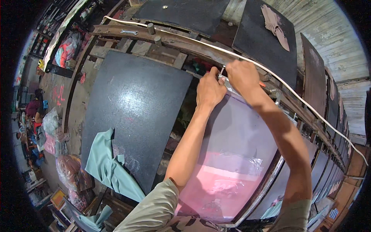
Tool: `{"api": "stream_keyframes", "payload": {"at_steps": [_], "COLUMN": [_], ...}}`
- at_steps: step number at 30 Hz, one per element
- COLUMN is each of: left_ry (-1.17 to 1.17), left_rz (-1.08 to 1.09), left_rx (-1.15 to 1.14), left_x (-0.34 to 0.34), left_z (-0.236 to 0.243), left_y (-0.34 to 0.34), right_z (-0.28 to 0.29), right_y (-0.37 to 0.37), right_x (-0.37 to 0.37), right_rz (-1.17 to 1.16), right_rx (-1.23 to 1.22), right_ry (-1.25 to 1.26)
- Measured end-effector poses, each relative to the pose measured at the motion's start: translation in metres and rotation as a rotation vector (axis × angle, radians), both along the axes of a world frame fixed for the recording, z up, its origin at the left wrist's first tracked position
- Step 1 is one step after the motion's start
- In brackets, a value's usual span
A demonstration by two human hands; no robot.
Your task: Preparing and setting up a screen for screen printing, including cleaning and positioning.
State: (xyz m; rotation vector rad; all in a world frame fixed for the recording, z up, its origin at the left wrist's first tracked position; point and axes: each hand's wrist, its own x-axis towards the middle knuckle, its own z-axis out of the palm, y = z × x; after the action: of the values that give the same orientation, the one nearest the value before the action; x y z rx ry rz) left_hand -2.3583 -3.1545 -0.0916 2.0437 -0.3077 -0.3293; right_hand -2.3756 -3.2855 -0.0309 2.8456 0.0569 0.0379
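Note:
A screen-printing frame (239, 127) with translucent purple-grey mesh lies before me, its near part showing pink under clear film or tape. My left hand (210, 89) is closed at the frame's far left corner, thumb and fingers pressed around the edge. Just to its right, my right hand (242, 77) is closed above the far edge, fingers curled. A thin metal bolt or rod (223, 70) stands between the two hands. Something orange (262, 84) shows just beyond my right wrist, partly hidden. What the right fingers grip is hidden.
A dark flat board (131, 112) with a mint-green cloth piece (112, 166) lies at left. Beyond runs a metal rail (174, 41) carrying a wrench (129, 32) and a pale hose (216, 48). More boards (266, 38) stand past it; bagged goods (71, 172) sit at far left.

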Motion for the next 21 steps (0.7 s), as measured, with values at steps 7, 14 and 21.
{"api": "stream_keyframes", "payload": {"at_steps": [7,14,21], "left_ry": [-0.053,-0.077,-0.101], "left_rz": [0.002,0.037,0.066], "left_rx": [-0.062,-0.137,-0.137], "left_x": [0.000,-0.001,0.000], "left_z": [-0.008,-0.008,-0.016], "left_y": [-0.002,-0.002,-0.002], "right_z": [0.008,0.018,0.012], "right_y": [0.027,0.029,0.071], "right_x": [0.026,0.038,0.095], "right_rz": [0.036,0.027,0.011], "right_rx": [-0.116,-0.186,-0.508], "right_ry": [0.270,0.482,0.777]}}
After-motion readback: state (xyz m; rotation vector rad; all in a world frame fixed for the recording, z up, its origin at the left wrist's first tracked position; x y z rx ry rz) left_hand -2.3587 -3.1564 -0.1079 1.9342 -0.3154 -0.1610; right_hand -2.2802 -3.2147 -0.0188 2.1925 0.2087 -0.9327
